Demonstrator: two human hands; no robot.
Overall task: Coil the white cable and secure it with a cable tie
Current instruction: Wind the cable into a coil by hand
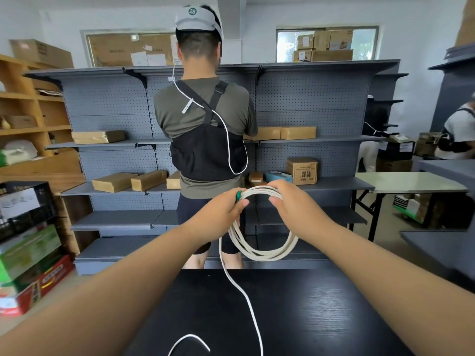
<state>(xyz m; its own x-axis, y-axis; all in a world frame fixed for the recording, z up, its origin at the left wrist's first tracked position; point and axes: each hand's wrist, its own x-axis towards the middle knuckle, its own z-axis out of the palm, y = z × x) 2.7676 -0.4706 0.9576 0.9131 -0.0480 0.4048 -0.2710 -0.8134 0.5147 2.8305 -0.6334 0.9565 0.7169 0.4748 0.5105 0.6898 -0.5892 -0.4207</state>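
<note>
1. Black worktop (308, 317): it lies nearest the camera, with both bare forearms reaching out over it.
2. White cable (262, 255): several loops are gathered into a coil held in the air beyond the far edge of the worktop. The coil hangs down from the two hands.
3. Loose tail (246, 299): one strand drops from the coil onto the worktop and runs towards the camera. A further curve of it shows at the bottom edge of the view.
4. Left hand (221, 209): the fingers are curled and grip the top left of the coil, with the thumb laid on the strands.
5. Green piece (238, 195): it is small and sticks out above the left hand against the cable (what it is cannot be made out).
6. Right hand (293, 201): the fingers are curled over the top right of the coil, with the thumb beneath, so the bundle is clasped.
7. Surroundings: another person (205, 111) stands with their back to the camera at grey shelving (308, 98) that carries cardboard boxes (302, 170).
</note>
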